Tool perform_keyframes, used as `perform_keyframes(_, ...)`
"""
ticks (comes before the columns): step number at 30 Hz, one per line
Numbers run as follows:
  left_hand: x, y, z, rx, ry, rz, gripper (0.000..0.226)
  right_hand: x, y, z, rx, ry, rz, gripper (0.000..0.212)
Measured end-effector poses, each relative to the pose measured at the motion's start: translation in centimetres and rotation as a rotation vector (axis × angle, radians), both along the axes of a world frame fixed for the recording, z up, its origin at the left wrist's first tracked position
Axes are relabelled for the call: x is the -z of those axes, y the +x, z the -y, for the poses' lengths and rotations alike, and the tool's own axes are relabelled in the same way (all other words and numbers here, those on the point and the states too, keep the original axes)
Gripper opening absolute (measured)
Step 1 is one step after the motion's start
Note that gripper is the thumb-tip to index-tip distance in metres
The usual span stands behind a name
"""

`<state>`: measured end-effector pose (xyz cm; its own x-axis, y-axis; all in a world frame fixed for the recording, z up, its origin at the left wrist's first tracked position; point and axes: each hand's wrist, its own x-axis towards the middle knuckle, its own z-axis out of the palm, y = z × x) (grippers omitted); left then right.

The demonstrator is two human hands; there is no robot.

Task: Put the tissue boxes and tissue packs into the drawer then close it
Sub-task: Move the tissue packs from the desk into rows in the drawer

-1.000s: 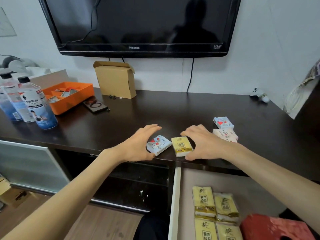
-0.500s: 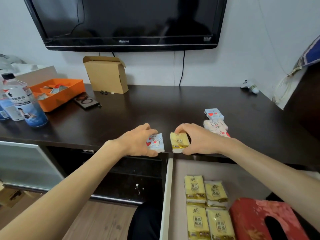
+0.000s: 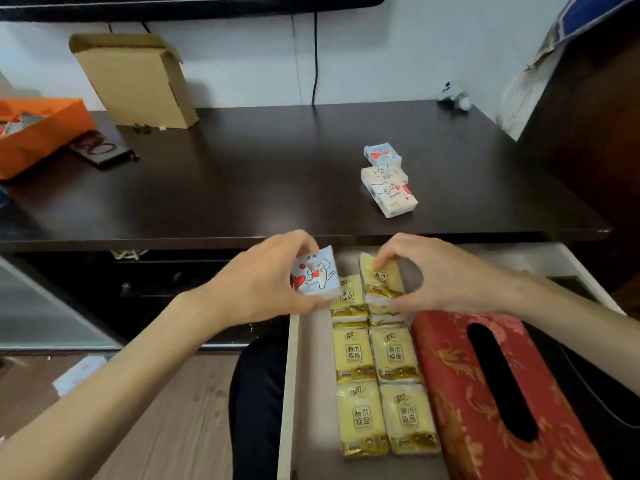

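1. A dark wooden cabinet top (image 3: pixel 277 181) ran along a white wall, with the lower edge of a black television (image 3: pixel 190 5) above it and a cable hanging down behind.
2. On the top stood a cardboard box (image 3: pixel 135 81) near the wall, an orange tray (image 3: pixel 38 133) at the far left with a dark flat case (image 3: pixel 104 150) just beside it, and, well to the right, three loose tissue packs (image 3: pixel 388 178) printed with hearts, lying touching one another.
3. Below the front edge an open drawer (image 3: pixel 294 393) held yellow tissue packs (image 3: pixel 377 386) laid in two rows, with a red patterned tissue box (image 3: pixel 491 393) just to their right.
4. The left hand (image 3: pixel 256 289) was closed around a blue heart-printed tissue pack (image 3: pixel 317 275), pinched between thumb and fingers and tilted, at the drawer's left wall.
5. The right hand (image 3: pixel 446 275) gripped a yellow tissue pack (image 3: pixel 379 278) by thumb below and fingertips above, holding it over the far end of the yellow rows.
6. The two held packs were near each other, apart.
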<state>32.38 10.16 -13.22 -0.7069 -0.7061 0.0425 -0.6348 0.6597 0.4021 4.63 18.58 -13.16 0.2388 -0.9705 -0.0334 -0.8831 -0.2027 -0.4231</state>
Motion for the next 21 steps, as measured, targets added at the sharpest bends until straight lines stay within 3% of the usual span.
perform_keyframes(4,2.5,-0.5,-5.1,0.092,0.005,0.041,0.056,2.1,-0.3,-3.1,-0.089,0.014,-0.14,0.042)
perform_keyframes(7,4.2,-1.3,-6.5,0.198,-0.154,0.078,0.052,3.5,-0.1,-4.4,-0.157,0.032,-0.25,0.041)
perform_keyframes(11,5.4,-2.1,-6.2,0.215,-0.288,0.061,0.055,4.5,0.4,-5.0,-0.191,-0.01,-0.278,0.041)
perform_keyframes(17,6.1,-3.0,-6.9,0.235,-0.336,0.123,0.056,4.7,0.6,-5.3,-0.185,-0.003,-0.317,0.042)
perform_keyframes(21,6.6,-3.0,-7.2,0.227,-0.324,0.111,0.055,4.5,0.8,-5.6,-0.18,-0.006,-0.299,0.028)
